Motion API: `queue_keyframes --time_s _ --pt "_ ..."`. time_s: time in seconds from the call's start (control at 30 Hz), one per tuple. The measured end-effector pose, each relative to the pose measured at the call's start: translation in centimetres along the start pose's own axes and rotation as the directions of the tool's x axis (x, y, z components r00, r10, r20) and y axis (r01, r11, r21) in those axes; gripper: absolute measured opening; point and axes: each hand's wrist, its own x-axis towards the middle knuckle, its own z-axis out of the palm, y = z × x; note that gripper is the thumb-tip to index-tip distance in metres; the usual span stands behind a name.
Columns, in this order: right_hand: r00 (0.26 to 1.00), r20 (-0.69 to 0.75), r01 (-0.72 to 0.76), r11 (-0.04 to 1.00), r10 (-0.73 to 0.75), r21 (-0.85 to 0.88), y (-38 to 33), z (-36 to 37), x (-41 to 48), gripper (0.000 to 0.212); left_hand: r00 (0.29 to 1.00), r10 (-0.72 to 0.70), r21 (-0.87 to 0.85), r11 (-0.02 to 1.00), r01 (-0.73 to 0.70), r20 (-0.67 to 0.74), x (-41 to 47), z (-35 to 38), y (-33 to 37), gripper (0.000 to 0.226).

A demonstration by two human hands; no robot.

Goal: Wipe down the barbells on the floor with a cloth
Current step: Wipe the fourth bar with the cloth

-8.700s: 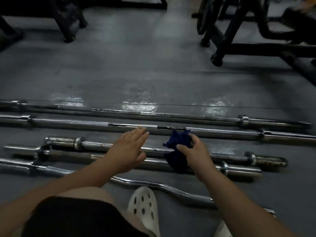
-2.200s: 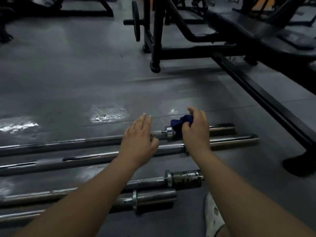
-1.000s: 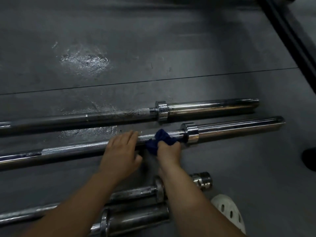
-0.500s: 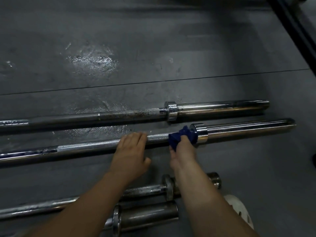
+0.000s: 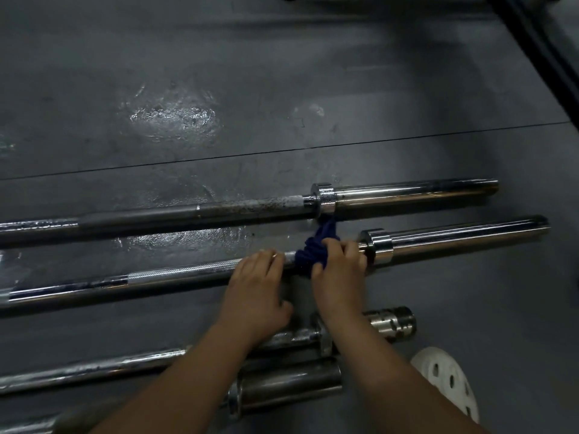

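Several chrome barbells lie side by side on the grey gym floor. My right hand [image 5: 340, 270] grips a dark blue cloth [image 5: 315, 249] wrapped over the shaft of the second barbell [image 5: 175, 272], just left of its collar [image 5: 376, 245]. My left hand [image 5: 255, 289] rests on the same shaft right beside the cloth, fingers laid over the bar. A tail of the cloth reaches up toward the far barbell [image 5: 250, 208]. Two shorter bars [image 5: 94, 369] lie under my forearms.
A thick sleeve end [image 5: 291, 386] and a ridged bar end [image 5: 391, 321] lie nearest me. My white perforated clog [image 5: 448, 380] stands at the lower right. A black machine frame [image 5: 545, 48] crosses the top right corner. Wet patches [image 5: 175, 117] shine on the floor.
My right hand with the cloth has slid back left along the shaft, away from the collar. My left hand stays on the bar beside it.
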Motion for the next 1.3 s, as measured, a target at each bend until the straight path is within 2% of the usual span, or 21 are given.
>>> queue_keyframes --time_s 0.1,0.13,0.23,0.27,0.33,0.4,0.47,0.5,0.53,0.57,0.67,0.7,0.77,0.83,0.87,0.93,1.0,1.03,1.07,1.17,1.3 --pt "0.978 0.100 0.186 0.982 -0.181 -0.033 -0.6 0.3 0.1 0.038 0.999 0.008 -0.022 1.000 -0.009 -0.031 -1.4 0.8 0.3 0.088" --pt "0.983 0.077 0.166 0.986 -0.164 -0.016 -0.3 0.3 0.5 0.036 0.999 0.017 -0.021 1.000 -0.018 -0.038 -1.7 0.8 0.3 0.089" --pt "0.999 -0.045 -0.028 0.999 0.028 0.019 0.1 0.3 0.7 0.035 0.996 0.082 0.025 0.996 -0.081 -0.038 -2.3 0.9 -0.8 0.088" --pt "1.000 -0.021 0.016 0.999 -0.017 -0.035 -0.3 0.5 0.3 0.035 0.995 0.094 0.037 0.995 -0.093 -0.029 -2.4 1.0 -1.2 0.087" --pt "0.976 0.094 0.206 0.975 -0.198 -0.085 -0.8 1.4 -0.6 0.038 0.998 0.053 0.043 0.998 -0.052 -0.016 -2.5 1.0 -1.7 0.086" --pt "0.960 0.094 0.272 0.957 -0.263 -0.101 -0.1 1.1 -0.3 0.038 1.000 -0.008 0.067 0.998 0.010 -0.021 -2.6 1.0 -2.1 0.086" --pt "0.994 -0.071 0.076 0.993 -0.082 -0.085 2.2 0.2 1.1 0.035 0.999 -0.032 0.078 0.996 0.034 -0.028 -2.7 1.1 -2.7 0.086" --pt "0.991 -0.130 -0.036 0.997 0.027 -0.065 3.0 0.0 1.4 0.035 0.999 -0.037 0.078 0.996 0.039 -0.033 -2.8 1.2 -3.0 0.086" --pt "0.987 -0.145 -0.083 0.994 0.071 -0.074 3.0 0.0 1.3 0.037 0.999 -0.038 0.083 0.996 0.040 -0.030 -2.8 1.3 -3.2 0.088" --pt "0.992 -0.122 -0.055 0.994 0.044 -0.091 2.4 0.4 0.7 0.039 0.999 -0.037 0.092 0.995 0.038 -0.016 -2.9 1.3 -3.2 0.091" --pt "0.973 0.046 0.229 0.968 -0.226 -0.100 -0.3 2.0 -1.2 0.044 0.999 -0.040 0.102 0.994 0.038 0.024 -3.3 1.4 -3.0 0.100" --pt "0.958 0.094 0.280 0.955 -0.271 -0.098 -0.6 2.1 -1.4 0.045 0.999 -0.038 0.100 0.994 0.034 0.033 -3.4 1.4 -2.9 0.101" --pt "0.969 0.105 0.236 0.966 -0.225 -0.108 0.3 1.7 -0.7 0.045 0.999 -0.014 0.104 0.994 0.010 0.034 -3.5 1.1 -3.0 0.102" --pt "0.998 -0.003 0.063 0.990 -0.064 -0.125 0.8 1.2 -0.9 0.044 0.998 0.009 0.104 0.994 -0.015 0.057 -3.6 0.8 -3.1 0.102" --pt "0.999 -0.036 0.026 0.992 -0.031 -0.123 0.2 1.1 -1.4 0.043 0.998 0.010 0.100 0.995 -0.017 0.070 -3.6 0.7 -3.1 0.102" --pt "0.987 0.036 0.159 0.984 -0.156 -0.083 -1.8 1.6 -2.9 0.043 0.997 0.005 0.101 0.995 -0.013 0.081 -3.7 0.6 -2.9 0.101" --pt "0.924 0.162 0.363 0.928 -0.347 -0.082 -2.4 2.1 -3.7 0.046 0.997 0.005 0.102 0.995 -0.014 0.081 -3.7 0.5 -2.9 0.099" --pt "0.906 0.186 0.403 0.909 -0.380 -0.107 -1.7 1.6 -3.2 0.048 0.996 0.011 0.094 0.995 -0.020 0.092 -3.7 0.3 -3.0 0.098" --pt "0.919 0.171 0.379 0.917 -0.357 -0.127 -0.6 0.9 -2.2 0.051 0.994 0.013 0.086 0.996 -0.022 0.110 -3.8 0.0 -3.1 0.096" --pt "0.991 0.006 0.132 0.976 -0.133 -0.175 3.2 -0.4 -0.5 0.053 0.996 -0.045 0.101 0.994 0.037 0.071 -4.7 -0.5 -4.7 0.094" --pt "0.994 0.032 0.104 0.974 -0.100 -0.201 2.8 1.8 -2.2 0.066 0.992 -0.107 0.137 0.986 0.097 0.066 -6.1 0.9 -5.8 0.103"
